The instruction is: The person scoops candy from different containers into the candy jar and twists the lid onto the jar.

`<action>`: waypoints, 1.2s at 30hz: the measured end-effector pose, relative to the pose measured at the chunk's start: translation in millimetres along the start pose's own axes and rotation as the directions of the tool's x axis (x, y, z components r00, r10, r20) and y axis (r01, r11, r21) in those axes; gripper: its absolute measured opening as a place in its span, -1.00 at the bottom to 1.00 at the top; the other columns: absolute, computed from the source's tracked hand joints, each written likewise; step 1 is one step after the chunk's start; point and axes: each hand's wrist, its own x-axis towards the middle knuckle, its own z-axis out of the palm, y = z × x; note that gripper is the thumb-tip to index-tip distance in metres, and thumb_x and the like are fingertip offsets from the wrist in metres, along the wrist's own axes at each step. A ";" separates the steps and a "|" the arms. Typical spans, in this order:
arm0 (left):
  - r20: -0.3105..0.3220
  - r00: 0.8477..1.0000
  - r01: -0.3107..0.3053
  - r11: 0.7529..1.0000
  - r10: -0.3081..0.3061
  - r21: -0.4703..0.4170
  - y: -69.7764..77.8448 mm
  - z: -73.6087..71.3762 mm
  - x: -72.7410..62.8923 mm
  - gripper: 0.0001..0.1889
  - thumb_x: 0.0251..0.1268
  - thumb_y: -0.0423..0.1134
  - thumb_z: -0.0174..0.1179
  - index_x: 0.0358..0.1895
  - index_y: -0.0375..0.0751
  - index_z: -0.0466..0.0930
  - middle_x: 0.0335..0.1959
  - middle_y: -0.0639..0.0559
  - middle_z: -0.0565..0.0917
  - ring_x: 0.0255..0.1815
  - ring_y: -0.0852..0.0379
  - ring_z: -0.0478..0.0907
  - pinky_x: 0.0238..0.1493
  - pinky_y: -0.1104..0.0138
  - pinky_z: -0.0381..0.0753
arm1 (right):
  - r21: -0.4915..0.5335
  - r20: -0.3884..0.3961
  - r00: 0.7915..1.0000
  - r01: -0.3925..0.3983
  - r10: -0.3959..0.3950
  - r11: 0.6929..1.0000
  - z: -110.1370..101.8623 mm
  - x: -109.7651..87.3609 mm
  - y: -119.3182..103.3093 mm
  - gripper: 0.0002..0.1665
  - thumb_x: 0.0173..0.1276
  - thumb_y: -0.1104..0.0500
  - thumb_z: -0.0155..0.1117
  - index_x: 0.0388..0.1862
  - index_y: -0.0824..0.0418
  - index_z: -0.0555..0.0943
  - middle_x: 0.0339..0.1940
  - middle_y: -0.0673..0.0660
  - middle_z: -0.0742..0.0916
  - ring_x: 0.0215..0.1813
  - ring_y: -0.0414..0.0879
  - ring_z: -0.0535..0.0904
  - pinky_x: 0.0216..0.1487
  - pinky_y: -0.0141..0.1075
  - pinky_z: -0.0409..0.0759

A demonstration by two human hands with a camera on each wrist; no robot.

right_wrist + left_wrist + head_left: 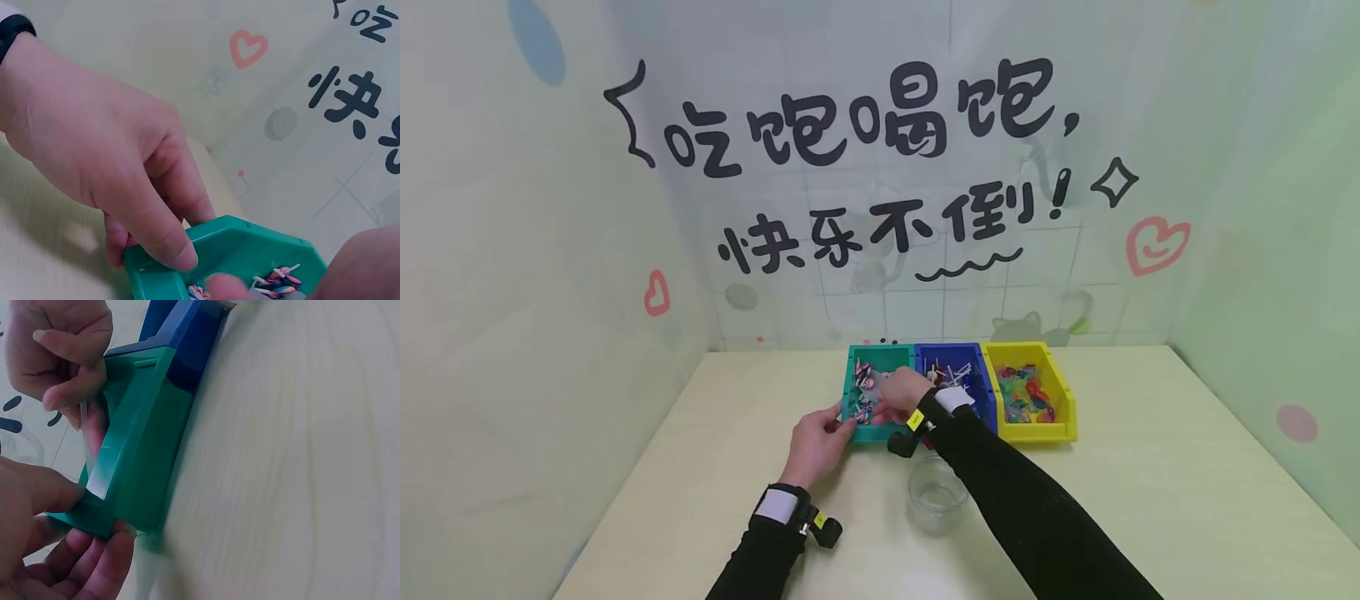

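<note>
One green bin (871,435), gripped by left hand (816,443), likely for steadiness; right hand (904,393) pinches pale clear piece (872,386) inside.

A pale tabletop (1150,500) is carrying a bright row

The surface is stretching across the lower part of the head view, narrowing toward its far edge. Faint wood grain is showing along it in the left wrist view. Toward the far side, a green bin (872,434), a blue bin (991,402) and a yellow bin (1037,432) are standing side by side, running left to right in that order, their open tops facing up. A clear round container (936,505) is standing just in front of this row, nearer the viewer. Soft shadow is falling on the wood beside the green bin.
</note>
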 end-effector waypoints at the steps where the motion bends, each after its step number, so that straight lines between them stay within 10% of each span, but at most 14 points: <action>1: 0.000 1.000 0.002 1.000 -0.002 -0.001 -0.3 0.2 -0.4 -0.51 0.60 -0.23 0.32 0.47 -0.32 0.59 -0.29 -0.08 0.72 -0.25 0.06 0.52 -0.26 0.31 0.49 | -0.015 0.006 1.000 0.001 -0.001 1.000 -0.9 -0.4 0.4 -0.46 0.77 0.22 -0.05 0.53 0.54 0.40 -0.11 0.32 0.89 -0.61 -0.28 0.63 -0.58 -0.49 0.28; 11: -0.006 1.000 0.007 1.000 -0.007 -0.025 -5.1 5.2 -4.2 -0.52 0.59 -0.23 0.32 0.45 -0.35 0.61 -0.31 -0.07 0.68 -0.26 0.07 0.50 -0.34 0.35 0.46 | -0.079 0.007 0.999 0.048 -0.047 0.996 -0.1 0.5 7.2 -0.66 0.64 0.37 0.01 0.14 0.62 0.60 -0.65 0.04 0.68 -0.67 -0.28 0.45 -0.59 -0.45 0.17; 22: 0.006 1.000 0.013 1.000 -0.013 -0.021 -3.8 2.4 0.9 -0.49 0.58 -0.20 0.33 0.48 -0.28 0.60 -0.30 -0.06 0.68 -0.26 0.07 0.51 -0.33 0.37 0.48 | -0.011 0.043 0.997 0.071 -0.071 0.997 -12.7 -7.3 5.6 -0.81 0.50 0.48 0.02 -0.17 0.48 0.61 -0.56 0.08 0.73 -0.61 -0.28 0.48 -0.59 -0.51 0.26; 36: 0.016 1.000 0.022 1.000 -0.022 -0.004 -1.7 2.5 0.2 -0.49 0.62 -0.21 0.30 0.50 -0.30 0.57 -0.25 -0.09 0.69 -0.22 0.05 0.52 -0.31 0.35 0.49 | 0.041 0.063 0.993 0.098 -0.100 0.994 -33.1 -33.0 17.5 -0.61 0.67 0.31 0.07 0.28 0.53 0.62 0.07 0.37 0.86 -0.54 -0.23 0.52 -0.57 -0.44 0.18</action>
